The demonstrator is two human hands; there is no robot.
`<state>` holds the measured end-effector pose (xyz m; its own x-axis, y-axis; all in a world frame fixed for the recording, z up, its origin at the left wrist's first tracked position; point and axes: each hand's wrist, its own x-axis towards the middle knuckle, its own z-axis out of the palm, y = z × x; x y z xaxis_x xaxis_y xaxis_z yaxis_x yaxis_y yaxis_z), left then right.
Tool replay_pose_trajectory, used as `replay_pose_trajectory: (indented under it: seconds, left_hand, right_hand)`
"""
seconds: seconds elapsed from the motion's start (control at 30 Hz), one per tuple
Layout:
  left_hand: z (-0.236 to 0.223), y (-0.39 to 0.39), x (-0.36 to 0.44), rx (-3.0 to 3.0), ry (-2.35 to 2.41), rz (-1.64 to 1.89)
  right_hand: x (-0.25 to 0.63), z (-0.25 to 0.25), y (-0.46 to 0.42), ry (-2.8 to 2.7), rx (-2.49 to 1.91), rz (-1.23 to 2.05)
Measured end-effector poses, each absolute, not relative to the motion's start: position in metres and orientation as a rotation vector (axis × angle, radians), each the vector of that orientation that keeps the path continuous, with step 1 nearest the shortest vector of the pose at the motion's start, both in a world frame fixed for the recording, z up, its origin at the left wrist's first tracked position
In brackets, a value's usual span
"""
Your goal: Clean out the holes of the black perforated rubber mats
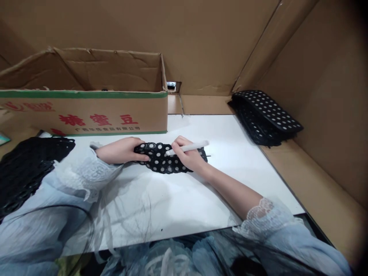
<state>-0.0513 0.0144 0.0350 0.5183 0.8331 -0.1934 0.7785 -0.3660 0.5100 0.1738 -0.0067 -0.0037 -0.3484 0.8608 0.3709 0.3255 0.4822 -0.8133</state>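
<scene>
A black piece with rows of white dots and a scalloped edge (161, 165) lies over the white board in front of me. My left hand (128, 150) grips its left end, thumb on top and fingers partly hidden. In my right hand (185, 153) is a white pen-like stick (195, 146), held slanted like a pen. Its lower left tip meets or hovers just over the dots; I cannot tell which. The right hand covers part of the dotted piece's right side, where a thin dark strand sticks out.
An open cardboard box (115, 115) with red lettering stands at the back left. Stacked dotted black pieces (267, 115) lie at the right. A heap of black lacy material (25, 168) is beside my left arm. Cardboard walls (201, 46) enclose the white board (184, 207).
</scene>
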Motion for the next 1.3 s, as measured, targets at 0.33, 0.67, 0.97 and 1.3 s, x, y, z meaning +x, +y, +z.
replay_pose_trajectory:
  seconds: [0.33, 0.67, 0.97, 1.3]
  left_hand:
    - [0.043, 0.001, -0.04, 2.321, 1.098, 0.168]
    - [0.021, -0.008, -0.026, 2.552, 1.191, 0.177]
    - [0.004, -0.006, -0.015, 2.318, 1.246, 0.338]
    - [0.003, 0.0, -0.02, 2.167, 1.026, 0.341]
  right_hand:
    - [0.171, -0.003, -0.01, -1.767, -0.98, 0.703]
    - [0.174, -0.011, -0.009, -1.749, -1.128, 0.737]
    - [0.173, -0.011, -0.013, -1.76, -1.172, 0.683]
    - [0.171, -0.011, -0.018, -1.854, -1.135, 0.645]
